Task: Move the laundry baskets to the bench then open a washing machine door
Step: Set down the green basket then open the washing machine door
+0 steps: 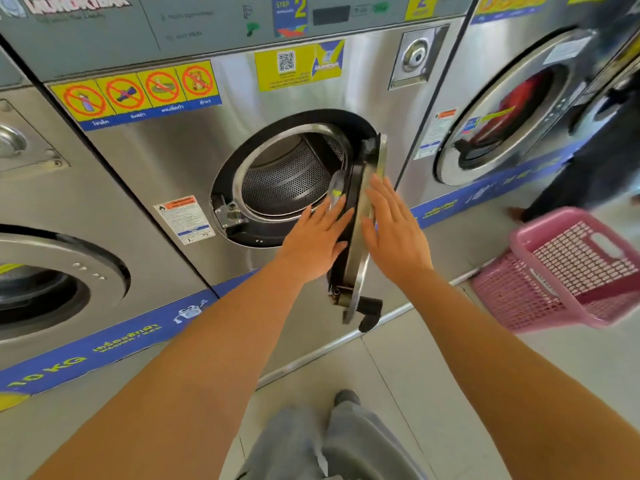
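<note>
The middle washing machine (pixel 166 161) is stainless steel, and its round door (pixel 360 237) stands swung out edge-on toward me, hinged on the right. The perforated drum (pixel 287 178) behind it looks bare. My left hand (pixel 315 240) lies flat with fingers spread against the door's inner side. My right hand (pixel 391 230) rests flat with fingers spread on the door's outer face. A pink mesh laundry basket (pixel 568 271) sits tilted on the floor at the right. No bench is in view.
A second washer (pixel 498 109) on the right holds red laundry behind its closed door. Another washer (pixel 52 282) stands at the left. A person in dark clothes (pixel 595 161) is at the far right. Pale floor tiles (pixel 415 393) lie underfoot, with my grey trouser legs below.
</note>
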The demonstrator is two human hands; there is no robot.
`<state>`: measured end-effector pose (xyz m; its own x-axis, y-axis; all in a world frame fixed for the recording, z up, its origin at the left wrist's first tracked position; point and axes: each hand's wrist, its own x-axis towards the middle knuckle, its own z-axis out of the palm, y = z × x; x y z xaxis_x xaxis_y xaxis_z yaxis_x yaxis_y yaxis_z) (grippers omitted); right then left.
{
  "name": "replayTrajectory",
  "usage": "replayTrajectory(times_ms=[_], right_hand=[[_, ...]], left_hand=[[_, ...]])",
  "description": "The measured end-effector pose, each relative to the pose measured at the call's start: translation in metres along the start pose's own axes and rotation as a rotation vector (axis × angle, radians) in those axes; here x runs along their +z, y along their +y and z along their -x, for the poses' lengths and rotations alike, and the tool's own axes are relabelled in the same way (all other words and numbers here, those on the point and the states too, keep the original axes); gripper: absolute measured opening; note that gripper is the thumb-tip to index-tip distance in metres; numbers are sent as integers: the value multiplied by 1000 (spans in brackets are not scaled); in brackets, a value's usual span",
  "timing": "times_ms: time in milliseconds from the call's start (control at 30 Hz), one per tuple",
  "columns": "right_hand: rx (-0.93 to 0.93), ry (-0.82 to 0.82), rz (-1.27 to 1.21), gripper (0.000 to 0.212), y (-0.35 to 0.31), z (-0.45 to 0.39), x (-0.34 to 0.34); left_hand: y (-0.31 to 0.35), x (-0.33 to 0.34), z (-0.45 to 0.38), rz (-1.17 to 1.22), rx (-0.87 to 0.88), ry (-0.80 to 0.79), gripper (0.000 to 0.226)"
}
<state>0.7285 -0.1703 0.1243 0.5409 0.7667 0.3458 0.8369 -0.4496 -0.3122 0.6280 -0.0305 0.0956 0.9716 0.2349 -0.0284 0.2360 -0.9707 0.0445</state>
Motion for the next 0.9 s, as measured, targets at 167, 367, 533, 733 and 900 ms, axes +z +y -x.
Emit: replayTrajectory(times_ms=[167,367,533,733,900], right_hand=[[-32,-31,98,54,45,14,-13],[57,38,85,55,97,22,-34],[181,82,148,53,131,20,-44],[317,25,234,54,156,11,-50],[324,18,226,54,166,7,-52]], left_hand=[[28,7,-16,-73,98,61,63],[73,9,-46,-69,163,101,62],[112,5,-75,-137,181,109,64],[137,0,-104,-161,194,63,73],[148,-1,-115,-152,180,17,77]])
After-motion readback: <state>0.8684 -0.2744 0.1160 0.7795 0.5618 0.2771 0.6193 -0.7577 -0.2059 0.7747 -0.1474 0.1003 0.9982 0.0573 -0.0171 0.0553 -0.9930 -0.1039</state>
